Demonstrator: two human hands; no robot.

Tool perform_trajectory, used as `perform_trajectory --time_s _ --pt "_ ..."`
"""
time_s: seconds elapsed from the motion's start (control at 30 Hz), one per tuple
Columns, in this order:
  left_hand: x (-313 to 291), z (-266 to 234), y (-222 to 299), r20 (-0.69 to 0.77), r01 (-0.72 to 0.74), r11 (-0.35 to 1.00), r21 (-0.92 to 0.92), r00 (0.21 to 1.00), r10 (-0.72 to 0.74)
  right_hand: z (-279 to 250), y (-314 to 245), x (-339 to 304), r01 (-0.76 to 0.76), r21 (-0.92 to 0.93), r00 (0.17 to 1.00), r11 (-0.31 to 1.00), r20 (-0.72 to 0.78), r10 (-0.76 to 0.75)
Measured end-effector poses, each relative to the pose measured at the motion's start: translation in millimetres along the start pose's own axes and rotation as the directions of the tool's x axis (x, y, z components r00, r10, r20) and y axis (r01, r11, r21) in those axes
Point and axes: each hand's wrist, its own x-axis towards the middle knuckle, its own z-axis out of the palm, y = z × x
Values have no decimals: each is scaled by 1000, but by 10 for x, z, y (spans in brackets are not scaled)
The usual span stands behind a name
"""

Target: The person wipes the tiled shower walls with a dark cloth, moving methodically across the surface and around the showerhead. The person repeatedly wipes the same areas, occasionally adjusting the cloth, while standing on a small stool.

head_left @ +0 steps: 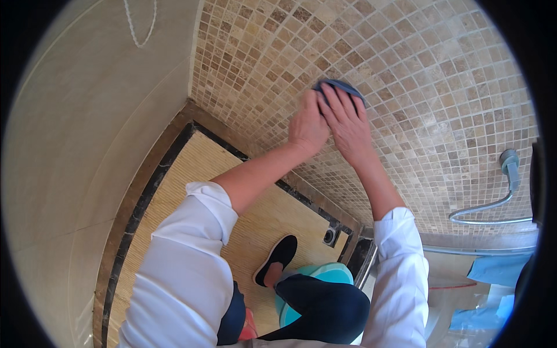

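Note:
A dark blue-grey cloth (343,87), bunched into a pad, lies against the wall of small beige and brown mosaic tiles (394,75). My right hand (349,124) presses the cloth to the tiles, its fingers extended over it. Close beside it, my left hand (309,123) is closed at the cloth's left edge, with its fingertips partly hidden and a little blurred. Both arms reach forward in white sleeves rolled up the forearms.
A turquoise tub (333,272) stands beside my leg and black shoe (283,252) on the ribbed tan floor (197,191). A drain (329,235) sits near the wall. At right are a shower hose (481,211) and blue sheets (502,268); a white cord (139,43) hangs upper left.

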Motion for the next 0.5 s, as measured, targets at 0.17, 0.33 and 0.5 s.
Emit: perform_trajectory --time_s 0.17,0.33,0.5 --pt "50 -84 -369 -74 59 996 -60 995 -63 222 -165 209 57 7 998 998 17 -58" --pt "-153 25 -529 168 191 981 -45 969 -181 413 -241 -245 78 -14 986 997 151 -75" --pt "-247 182 -1118 106 215 907 -361 976 -189 695 -503 -47 161 53 967 986 192 -168"
